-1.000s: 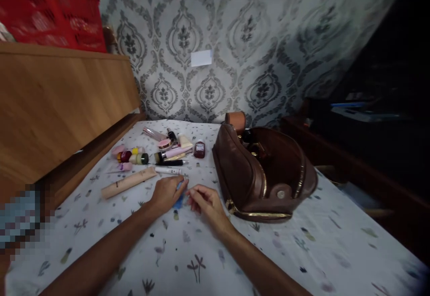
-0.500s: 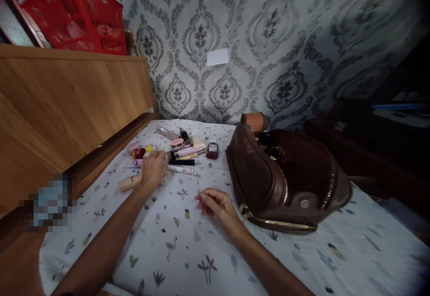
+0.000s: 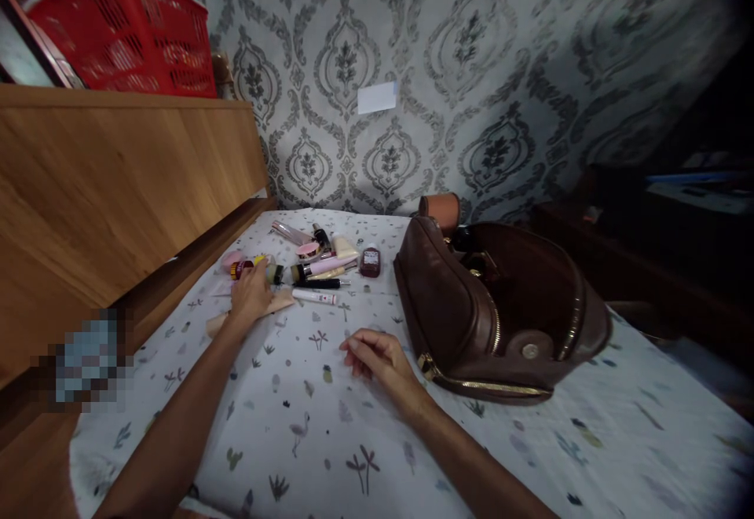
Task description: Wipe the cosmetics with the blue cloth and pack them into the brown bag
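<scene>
My left hand [image 3: 252,293] reaches in among the cosmetics at the left back of the bed or table top, its fingers bent over small items and their tips partly hidden. Close to it are a dark red bottle [image 3: 240,269], a yellow cap [image 3: 260,259], a small jar with a dark lid [image 3: 274,274] and a beige tube [image 3: 276,301], partly under the hand. A white pen-like tube [image 3: 315,296] and a black pencil [image 3: 323,283] lie to its right. My right hand [image 3: 380,358] hovers or rests over the patterned cloth [image 3: 330,440], loosely curled, with nothing visible in it.
A brown leather bag [image 3: 448,307] stands unzipped on the right, with an orange-brown cylinder [image 3: 441,210] behind it. A dark red bottle with a label [image 3: 371,262] stands between bag and cosmetics. On the wooden cabinet [image 3: 129,158] sits a red basket [image 3: 123,32].
My left hand has shifted left, uncovering the dark-lidded jar and part of the beige tube. The lavender tube near it shows less now. My right hand stays where it was.
</scene>
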Demonstrator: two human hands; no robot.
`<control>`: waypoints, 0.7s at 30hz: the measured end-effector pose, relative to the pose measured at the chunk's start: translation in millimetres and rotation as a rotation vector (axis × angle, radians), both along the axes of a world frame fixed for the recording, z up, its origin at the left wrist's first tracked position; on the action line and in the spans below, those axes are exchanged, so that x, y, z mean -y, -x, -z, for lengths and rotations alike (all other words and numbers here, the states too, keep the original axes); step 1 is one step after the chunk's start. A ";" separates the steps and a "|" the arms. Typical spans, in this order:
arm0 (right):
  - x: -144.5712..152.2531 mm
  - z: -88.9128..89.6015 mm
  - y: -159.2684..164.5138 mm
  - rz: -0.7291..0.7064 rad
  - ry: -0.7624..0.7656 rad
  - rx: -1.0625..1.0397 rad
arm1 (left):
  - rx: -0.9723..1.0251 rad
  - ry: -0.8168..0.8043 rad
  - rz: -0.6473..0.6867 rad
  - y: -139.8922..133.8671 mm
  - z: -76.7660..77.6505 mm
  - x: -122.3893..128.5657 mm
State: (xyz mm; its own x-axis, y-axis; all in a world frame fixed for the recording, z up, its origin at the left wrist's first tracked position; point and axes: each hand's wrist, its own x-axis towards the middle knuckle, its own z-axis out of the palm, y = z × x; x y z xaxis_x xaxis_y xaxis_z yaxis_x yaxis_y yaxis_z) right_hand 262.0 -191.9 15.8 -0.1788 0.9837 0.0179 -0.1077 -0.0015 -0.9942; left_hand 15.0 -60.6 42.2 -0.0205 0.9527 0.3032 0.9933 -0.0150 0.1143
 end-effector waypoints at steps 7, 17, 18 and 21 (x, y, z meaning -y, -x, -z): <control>0.9 -1.1 0.1 0.003 -0.004 0.002 | 0.034 -0.014 0.159 1.4 6.5 -3.1; 0.8 -1.9 1.0 0.004 -0.026 0.020 | 0.052 0.060 0.208 -3.8 2.5 -6.8; 0.9 -1.8 1.2 0.003 -0.026 0.017 | 0.057 0.072 0.210 -4.5 0.8 -6.5; 1.1 -0.8 1.3 0.003 -0.022 0.010 | 0.069 0.092 0.212 -5.8 -2.7 -4.6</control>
